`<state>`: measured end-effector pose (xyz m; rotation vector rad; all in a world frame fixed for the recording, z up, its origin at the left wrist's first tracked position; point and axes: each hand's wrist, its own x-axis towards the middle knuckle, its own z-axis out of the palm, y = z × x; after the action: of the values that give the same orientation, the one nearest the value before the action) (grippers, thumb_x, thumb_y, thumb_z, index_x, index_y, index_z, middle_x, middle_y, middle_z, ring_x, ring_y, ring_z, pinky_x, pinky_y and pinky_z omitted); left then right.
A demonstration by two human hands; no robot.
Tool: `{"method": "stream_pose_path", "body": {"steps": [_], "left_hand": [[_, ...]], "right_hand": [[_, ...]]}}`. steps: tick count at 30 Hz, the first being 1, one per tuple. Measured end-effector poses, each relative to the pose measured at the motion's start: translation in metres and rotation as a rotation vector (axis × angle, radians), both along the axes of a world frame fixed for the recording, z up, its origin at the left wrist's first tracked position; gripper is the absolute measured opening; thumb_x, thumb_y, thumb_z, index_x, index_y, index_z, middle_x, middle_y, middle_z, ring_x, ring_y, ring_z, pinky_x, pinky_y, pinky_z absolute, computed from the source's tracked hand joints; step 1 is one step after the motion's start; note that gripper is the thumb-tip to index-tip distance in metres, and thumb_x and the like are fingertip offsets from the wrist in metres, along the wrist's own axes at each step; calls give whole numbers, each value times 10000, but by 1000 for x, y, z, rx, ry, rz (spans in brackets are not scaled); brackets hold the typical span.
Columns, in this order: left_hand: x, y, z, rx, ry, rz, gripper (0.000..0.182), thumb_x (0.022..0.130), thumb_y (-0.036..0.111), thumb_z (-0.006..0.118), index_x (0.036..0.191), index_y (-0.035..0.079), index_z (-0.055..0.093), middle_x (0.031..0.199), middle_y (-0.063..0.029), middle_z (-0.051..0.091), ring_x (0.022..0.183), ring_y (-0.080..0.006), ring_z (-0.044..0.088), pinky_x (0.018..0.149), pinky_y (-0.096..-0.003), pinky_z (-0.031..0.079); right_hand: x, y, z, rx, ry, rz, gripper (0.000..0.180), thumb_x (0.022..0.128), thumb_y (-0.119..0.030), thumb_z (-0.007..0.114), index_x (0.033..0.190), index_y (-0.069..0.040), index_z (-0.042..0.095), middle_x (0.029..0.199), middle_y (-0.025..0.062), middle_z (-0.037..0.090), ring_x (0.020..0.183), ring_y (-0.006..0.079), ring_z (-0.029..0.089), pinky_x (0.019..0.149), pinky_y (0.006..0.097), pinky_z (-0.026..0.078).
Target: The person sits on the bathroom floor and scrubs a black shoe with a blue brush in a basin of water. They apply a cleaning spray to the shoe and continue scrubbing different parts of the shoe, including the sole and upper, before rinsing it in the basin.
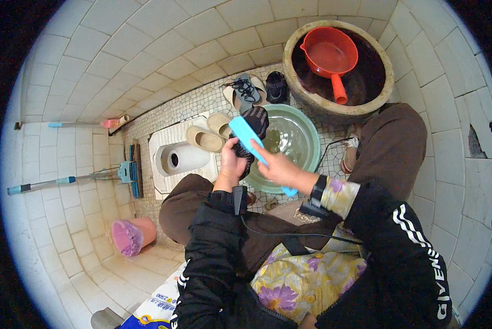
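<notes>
A black fabric shoe [257, 119] with a striped pattern is in my left hand [232, 164], above the left rim of a green plastic basin [315, 140] of water. My right hand [279, 167] grips the handle of a light-blue scrubbing brush [244, 132], which lies over the shoe and hides part of it. The brush's bristles are out of sight. Behind the basin stand a black shoe [276, 87] and a grey shoe with black laces [247, 91], set on a pale slipper.
A stone vat [292, 88] at the back right holds a red plastic dipper [330, 51]. Left of the basin are beige slippers [205, 139] beside a squat toilet [184, 161]. A pink bin [145, 230], a mop [124, 172] and a toilet brush [113, 123] stand further left.
</notes>
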<state>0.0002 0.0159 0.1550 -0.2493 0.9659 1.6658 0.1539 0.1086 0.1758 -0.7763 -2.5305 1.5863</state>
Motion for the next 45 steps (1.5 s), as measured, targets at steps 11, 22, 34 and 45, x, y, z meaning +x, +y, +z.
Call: {"method": "stream_pose_path", "body": {"steps": [11,22,34,45], "left_hand": [[0,3,1,165,-57,-20,418,828,172,466,1191,-34,491,1171,-165,567,1069,-309,540,970,-425,393],[7,1,8,-194,132,-204,289,797,34,614,1076,-26,572,1015,-100,628,845,-203,621,718,-309,509],[3,7,2,2,16,50,269,895,193,480,1077,2,534,1033,-116,618,906,-246,600,852,-393,475],[2,7,-18,125,-97,47,320,867,214,458,1093,-1,528,1090,-141,599,1006,-286,565,932,-411,421]], "right_hand": [[2,11,5,91,-201,-128,613,864,-220,439,1421,-160,189,610,220,584,543,391,579,578,498,466],[-4,37,-57,-204,61,-300,613,886,-265,460,1429,-220,179,1259,245,475,1134,384,481,934,366,381],[-7,-8,-3,35,135,-153,647,874,-224,475,1432,-251,149,971,290,591,886,404,600,811,419,461],[-17,-5,14,-24,-193,-184,601,896,-258,421,1427,-175,153,678,265,584,636,433,582,624,495,462]]}}
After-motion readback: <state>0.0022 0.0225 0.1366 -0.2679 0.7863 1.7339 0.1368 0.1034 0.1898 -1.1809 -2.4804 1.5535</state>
